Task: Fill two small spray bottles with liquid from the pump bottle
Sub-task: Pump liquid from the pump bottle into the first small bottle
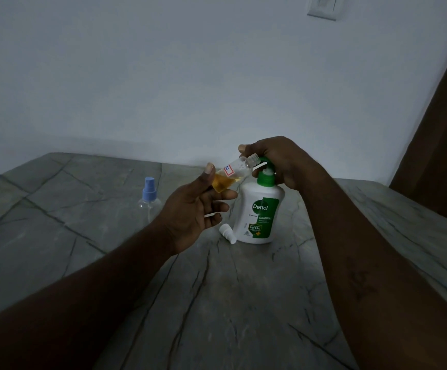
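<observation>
My left hand [195,209] holds a small clear spray bottle [233,174] tilted, its open neck up against the green pump spout. Amber liquid fills its lower part. My right hand [278,161] rests over the green pump head of the white Dettol pump bottle [259,212], which stands upright on the table. A white spray cap [227,233] lies on the table at the pump bottle's left foot. A second clear spray bottle [149,200] with a blue spray top stands further left, looking empty.
The grey marble-patterned table [217,303] runs up to a white wall. A brown wooden panel [441,161] stands at the right. A white wall switch [323,6] sits high on the wall.
</observation>
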Motion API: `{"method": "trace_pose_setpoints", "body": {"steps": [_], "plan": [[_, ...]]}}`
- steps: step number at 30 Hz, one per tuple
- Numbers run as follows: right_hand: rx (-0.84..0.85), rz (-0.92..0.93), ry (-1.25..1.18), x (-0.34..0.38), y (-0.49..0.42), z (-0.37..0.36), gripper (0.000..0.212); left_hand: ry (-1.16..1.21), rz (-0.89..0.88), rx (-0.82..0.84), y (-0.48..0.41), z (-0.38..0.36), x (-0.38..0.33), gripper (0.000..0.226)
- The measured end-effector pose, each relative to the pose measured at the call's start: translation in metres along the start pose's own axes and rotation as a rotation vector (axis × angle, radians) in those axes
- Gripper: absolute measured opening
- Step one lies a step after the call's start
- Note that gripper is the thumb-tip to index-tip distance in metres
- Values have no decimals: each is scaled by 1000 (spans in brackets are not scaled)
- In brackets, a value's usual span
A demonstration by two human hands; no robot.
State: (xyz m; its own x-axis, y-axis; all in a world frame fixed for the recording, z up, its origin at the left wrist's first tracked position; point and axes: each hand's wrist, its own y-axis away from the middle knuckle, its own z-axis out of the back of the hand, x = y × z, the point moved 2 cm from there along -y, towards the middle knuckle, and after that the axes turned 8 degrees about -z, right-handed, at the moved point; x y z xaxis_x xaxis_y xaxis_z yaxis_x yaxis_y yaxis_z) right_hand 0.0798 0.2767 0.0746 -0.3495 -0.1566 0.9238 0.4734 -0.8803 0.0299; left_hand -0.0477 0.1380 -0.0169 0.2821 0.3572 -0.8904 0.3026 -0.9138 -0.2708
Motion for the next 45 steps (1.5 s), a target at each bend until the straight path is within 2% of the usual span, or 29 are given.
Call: {"method": "trace_pose_setpoints", "body": {"steps": [2,7,10,15,19,23,27,32,39,45], "plan": [[4,-24,-6,-3,-2,0,13,1,1,-6,0,0,0,50],[13,-20,-72,-7,-5,-1,10,6,10,0,0,1,2,50],[-5,8,-36,-5,-2,0,25,16,14,2,-1,1,3,50],[-64,66,104,5,0,4,27,25,10,-4,-2,-1,2,52],[-38,47,68,3,1,2,11,24,12,-4,-2,0,2,51],[-22,35,63,0,-1,2,17,31,12,-4,-1,-1,2,49],[-44,44,67,0,-2,3,11,22,12,-8,-1,0,2,49],[-98,80,135,4,-2,4,32,25,0,-14,0,-1,1,48],[-79,24,114,0,-6,4,16,29,-5,-15,0,0,1,47],[-113,68,153,3,-5,5,29,20,-8,-16,0,0,1,48]]}}
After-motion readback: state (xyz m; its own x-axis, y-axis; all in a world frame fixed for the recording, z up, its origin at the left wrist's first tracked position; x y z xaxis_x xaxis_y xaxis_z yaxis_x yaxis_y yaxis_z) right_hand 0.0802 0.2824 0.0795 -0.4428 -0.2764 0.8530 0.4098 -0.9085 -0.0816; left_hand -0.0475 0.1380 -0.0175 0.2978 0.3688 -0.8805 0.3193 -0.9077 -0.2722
